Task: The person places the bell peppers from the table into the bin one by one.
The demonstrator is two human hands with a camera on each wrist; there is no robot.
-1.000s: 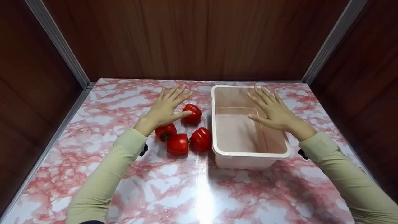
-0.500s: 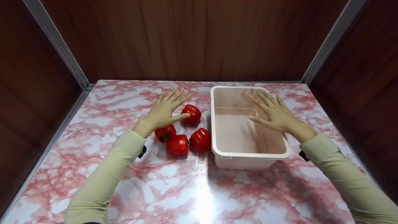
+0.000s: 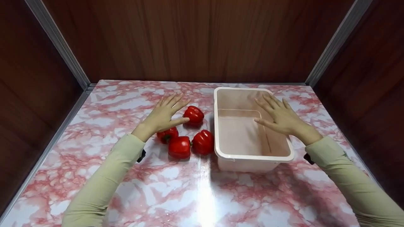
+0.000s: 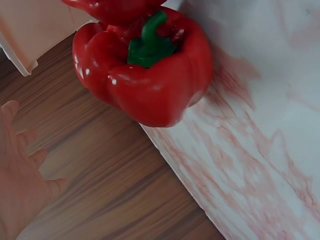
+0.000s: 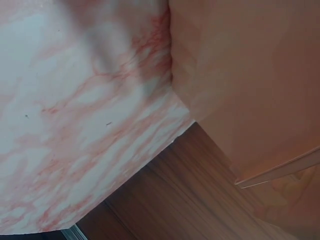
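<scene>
Left hand [image 3: 164,115] drew back slightly over unlabelled peppers [image 3: 184,135]

We see an evenly bright head view, where light from above leaves a white streak of glare on the glossy pink-marbled surface [image 3: 202,195] and soft shadows beside the pale pink plastic tub [image 3: 221,157] and the red bell peppers [image 3: 180,146]. The dark wooden walls [image 3: 195,37] lean outward toward the edges from lens distortion. Both wrist views are soft: the left shows small highlights on a close red pepper and blurred fingers [image 4: 20,145], while the right is hazy throughout.
</scene>
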